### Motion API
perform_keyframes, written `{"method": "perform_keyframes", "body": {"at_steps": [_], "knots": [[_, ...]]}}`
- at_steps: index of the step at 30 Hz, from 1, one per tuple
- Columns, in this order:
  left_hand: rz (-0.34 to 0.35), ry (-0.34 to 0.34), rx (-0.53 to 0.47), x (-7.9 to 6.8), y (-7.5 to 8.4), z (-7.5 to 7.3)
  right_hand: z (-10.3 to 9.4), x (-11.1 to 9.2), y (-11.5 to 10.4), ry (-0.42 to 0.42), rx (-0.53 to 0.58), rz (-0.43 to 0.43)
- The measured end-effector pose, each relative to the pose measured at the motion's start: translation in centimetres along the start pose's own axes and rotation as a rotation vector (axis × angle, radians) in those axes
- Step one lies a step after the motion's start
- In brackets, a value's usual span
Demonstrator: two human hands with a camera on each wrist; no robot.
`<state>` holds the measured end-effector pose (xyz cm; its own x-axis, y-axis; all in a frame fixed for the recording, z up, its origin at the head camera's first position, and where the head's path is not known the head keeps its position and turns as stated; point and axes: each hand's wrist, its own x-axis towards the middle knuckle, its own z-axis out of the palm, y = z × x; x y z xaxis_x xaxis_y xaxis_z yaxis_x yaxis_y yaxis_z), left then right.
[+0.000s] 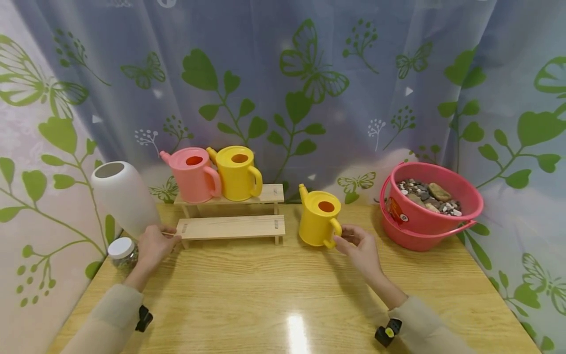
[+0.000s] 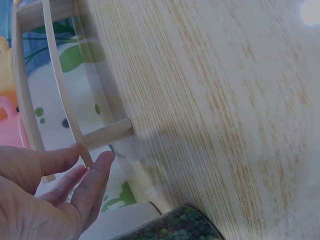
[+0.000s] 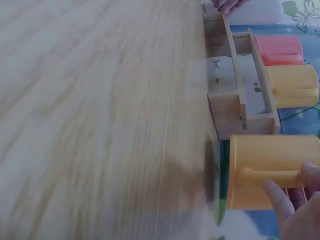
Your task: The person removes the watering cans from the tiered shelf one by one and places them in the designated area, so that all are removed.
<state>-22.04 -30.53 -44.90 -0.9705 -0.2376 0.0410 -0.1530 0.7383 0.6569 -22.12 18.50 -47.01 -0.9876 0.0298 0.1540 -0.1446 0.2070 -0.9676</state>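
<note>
Yellow watering can (image 1: 315, 223) in right hand (image 1: 361, 249)

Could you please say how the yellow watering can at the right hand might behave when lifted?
The yellow watering can looks like smooth plastic, so it's probably stiff and, if empty, light. Held by the right hand at its side handle, it may tilt.

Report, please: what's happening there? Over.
Left hand pinching wooden stand at lower left. Right hand holding yellow watering can by its handle. Nothing visible between that can and stand.
</note>
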Motion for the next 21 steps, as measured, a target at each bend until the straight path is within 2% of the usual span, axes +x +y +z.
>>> {"method": "perform_keyframes", "body": {"at_steps": [5,11,21], "knots": [[0.005,-0.001,-0.006,0.0,-0.1,0.0,2.1,1.0,0.4,0.045,0.003,0.021],[0.001,-0.007,-0.013,0.1,-0.2,0.1,4.1,1.9,0.7,0.07,-0.039,0.009],[-0.007,0.0,-0.012,0.1,-0.2,0.1,5.8,2.6,1.0,0.027,-0.038,0.036]]}}
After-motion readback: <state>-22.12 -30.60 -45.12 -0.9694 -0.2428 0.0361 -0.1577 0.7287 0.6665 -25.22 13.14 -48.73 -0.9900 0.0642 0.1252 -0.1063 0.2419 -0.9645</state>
